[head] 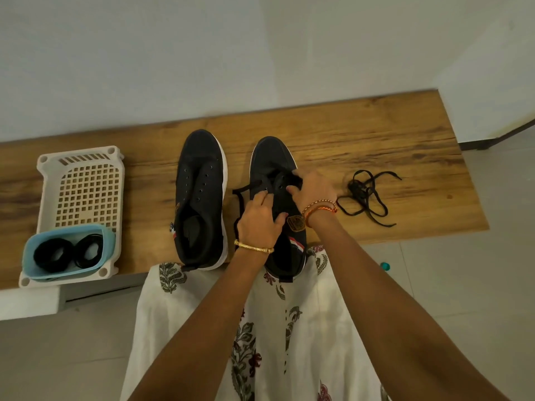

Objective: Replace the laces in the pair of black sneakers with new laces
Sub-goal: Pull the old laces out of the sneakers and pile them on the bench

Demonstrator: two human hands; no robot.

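**Hands at work on the right sneaker's lace**

Sneakers stand side by side on the wooden surface (376,134), toes toward the wall, heels at the near edge. The left sneaker (199,198) has bare eyelets and an open tongue. The right sneaker (278,204) carries a black lace (241,195) partly threaded near the toe end; a loop of it hangs out over the sneaker's left side and runs down beside the sole.

Both hands are on the right sneaker. The left hand (260,224) lies over the middle of the upper, fingers curled down against it, index finger reaching toward the eyelets; whether its grip is closed on the lace or only pressing the sneaker cannot be told. It wears a gold bangle (254,248). The right hand (314,188) is at the eyelets on the far side, fingers bent and pinching the lace there. Orange thread bands (320,206) circle that wrist.

A loose black lace (366,198) lies tangled on the surface just right of the right hand, apart from the sneakers. At the left end sits a white basket (81,180) with a lattice floor. A blue tub (68,253) rests in its near end, holding two coiled black laces (69,251). A white printed garment (260,328) fills the lower view.
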